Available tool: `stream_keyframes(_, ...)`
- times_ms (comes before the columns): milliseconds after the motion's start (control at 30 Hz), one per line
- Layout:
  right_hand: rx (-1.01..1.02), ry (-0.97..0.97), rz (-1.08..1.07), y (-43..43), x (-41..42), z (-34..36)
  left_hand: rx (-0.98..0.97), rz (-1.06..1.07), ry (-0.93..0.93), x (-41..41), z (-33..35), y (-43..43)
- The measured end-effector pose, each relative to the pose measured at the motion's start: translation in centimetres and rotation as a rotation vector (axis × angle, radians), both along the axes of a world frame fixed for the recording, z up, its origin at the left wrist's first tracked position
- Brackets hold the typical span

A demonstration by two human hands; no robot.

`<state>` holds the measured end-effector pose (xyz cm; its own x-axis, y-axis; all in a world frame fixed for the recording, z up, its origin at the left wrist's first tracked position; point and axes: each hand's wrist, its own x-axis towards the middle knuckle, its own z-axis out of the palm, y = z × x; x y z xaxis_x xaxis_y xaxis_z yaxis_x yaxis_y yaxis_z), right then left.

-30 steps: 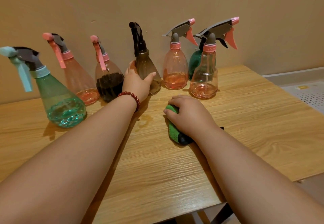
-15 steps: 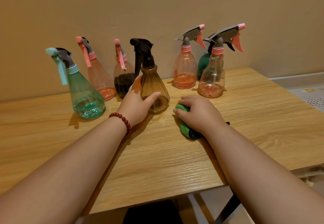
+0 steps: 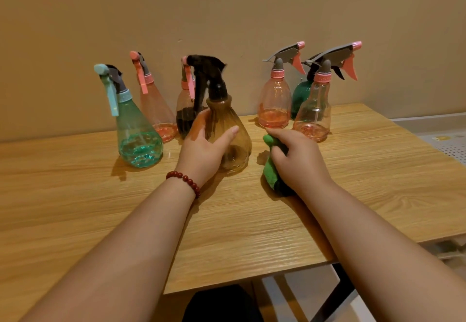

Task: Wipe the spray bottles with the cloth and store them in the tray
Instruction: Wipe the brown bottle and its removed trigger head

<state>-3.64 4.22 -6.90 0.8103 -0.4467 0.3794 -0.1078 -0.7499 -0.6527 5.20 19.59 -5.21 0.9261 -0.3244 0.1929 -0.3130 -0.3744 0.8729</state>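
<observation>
Head view: left hand [image 3: 205,149] wraps the amber bottle [image 3: 230,132], right hand [image 3: 297,160] bunches the green cloth [image 3: 271,170]; tugging could topple the bottles at twelve o'clock.

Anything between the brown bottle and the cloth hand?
Nothing: in the head view only bare table separates the brown bottle, held by the left hand, from the right hand gripping the green cloth.

The left hand [image 3: 201,150] has pulled the brown bottle [image 3: 228,130] nearer, out of the row; the right hand [image 3: 300,160] has bunched and begun lifting the green cloth [image 3: 271,170].
</observation>
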Motion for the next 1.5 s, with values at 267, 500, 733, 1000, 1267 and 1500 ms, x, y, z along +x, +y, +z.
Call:
stream_keyframes(267,0.134,-0.417,0.096,0.7,1.0,1.3,-0.374,-0.142,0.057,0.7,0.1,0.9)
stream_keyframes(500,0.263,-0.46,0.219,3.6,2.9,2.8,-0.433,-0.257,0.13,0.6,0.1,1.0)
stream_keyframes(733,0.279,-0.405,0.378,5.0,2.6,0.3,-0.528,-0.265,0.028,0.6,0.2,1.3)
stream_keyframes(1000,0.412,-0.433,0.352,4.6,3.0,0.4,-0.35,-0.25,-0.206,-0.3,-0.4,0.7)
stream_keyframes(1267,0.193,-0.414,0.431,4.8,2.5,-0.1,-0.532,-0.195,-0.122,0.2,0.0,1.6)
stream_keyframes(1500,0.356,-0.462,0.375,4.2,2.2,0.3,-0.362,-0.295,-0.157,-0.8,-0.2,0.7)
